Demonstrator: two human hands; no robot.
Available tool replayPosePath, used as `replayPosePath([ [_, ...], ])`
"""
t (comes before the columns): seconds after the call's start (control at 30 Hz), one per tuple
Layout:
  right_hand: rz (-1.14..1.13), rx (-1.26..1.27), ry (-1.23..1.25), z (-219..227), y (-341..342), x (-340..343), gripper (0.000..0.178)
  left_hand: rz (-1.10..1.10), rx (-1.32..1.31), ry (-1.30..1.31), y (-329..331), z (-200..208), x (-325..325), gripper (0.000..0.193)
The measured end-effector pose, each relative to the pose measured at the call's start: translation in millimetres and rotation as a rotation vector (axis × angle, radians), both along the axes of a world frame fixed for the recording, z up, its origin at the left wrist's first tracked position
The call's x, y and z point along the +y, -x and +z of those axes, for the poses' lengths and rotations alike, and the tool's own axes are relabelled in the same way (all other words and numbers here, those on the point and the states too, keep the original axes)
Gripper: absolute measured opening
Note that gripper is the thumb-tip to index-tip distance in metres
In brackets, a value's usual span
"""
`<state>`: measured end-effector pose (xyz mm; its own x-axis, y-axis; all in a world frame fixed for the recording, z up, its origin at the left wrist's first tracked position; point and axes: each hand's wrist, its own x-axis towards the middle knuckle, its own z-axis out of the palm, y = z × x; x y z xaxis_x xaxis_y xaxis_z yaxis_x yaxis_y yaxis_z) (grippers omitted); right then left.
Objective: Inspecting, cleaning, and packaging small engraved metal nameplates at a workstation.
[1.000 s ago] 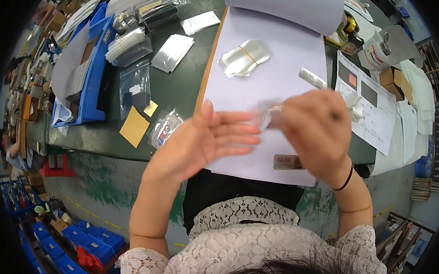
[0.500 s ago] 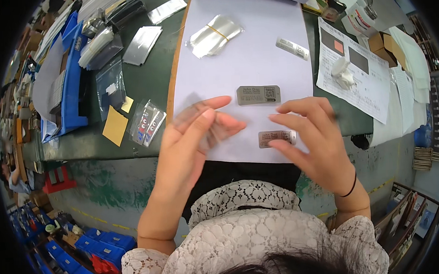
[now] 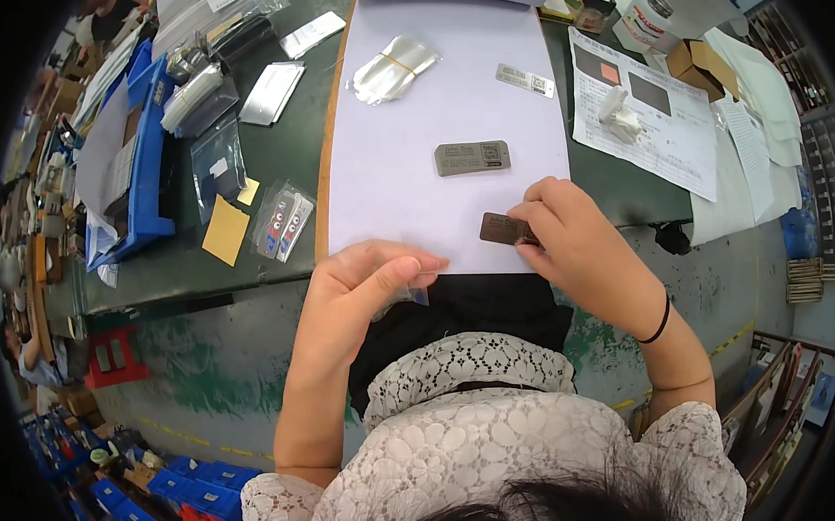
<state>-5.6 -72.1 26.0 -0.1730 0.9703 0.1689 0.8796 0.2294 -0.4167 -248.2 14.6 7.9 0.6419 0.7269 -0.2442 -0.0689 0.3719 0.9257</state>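
Observation:
Between the thumb and fingers of my left hand (image 3: 358, 286) is a small clear plastic bag (image 3: 419, 296), mostly hidden by the hand. My right hand (image 3: 580, 249) pinches the right end of a dark metal tag (image 3: 500, 227) near the front edge of the white sheet (image 3: 386, 187). The tag's left half shows, with engraved text on it. Farther back lies a grey metal tag (image 3: 472, 158) with cut corners and a square code. A paler silver tag (image 3: 525, 80) rests at the upper right of the sheet.
A rubber-banded bundle of clear bags (image 3: 395, 68) lies at the sheet's far left. Left of the sheet are bagged stickers (image 3: 286, 226), a yellow paper piece (image 3: 225, 230) and a blue bin (image 3: 148, 170). A printed page (image 3: 655, 148) with crumpled white material on it lies right.
My right hand has closed on the nearer tag and raised its left end into shadow. My left hand has come down and nearer with the clear bag. The whole view has shifted slightly.

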Motion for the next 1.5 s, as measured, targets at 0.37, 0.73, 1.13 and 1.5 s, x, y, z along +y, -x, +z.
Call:
replayPosePath([
  [0.37,-0.025,0.998,0.237,22.2,5.8,-5.8,0.036,-0.179,0.037,0.104,-0.6,11.6,-7.2,0.007],
  [0.73,0.155,1.23,0.27,-2.5,-2.5,18.9,0.041,-0.193,0.045,0.204,-16.0,19.5,15.7,0.013],
  [1.13,-0.034,0.922,0.071,-11.4,-2.9,32.3,0.042,-0.118,0.112,0.001,-32.3,10.3,19.7,0.005],
  [1.5,-0.02,0.518,0.031,9.1,-19.1,54.7,0.038,0.279,0.313,-0.393,-7.3,17.6,36.5,0.013],
])
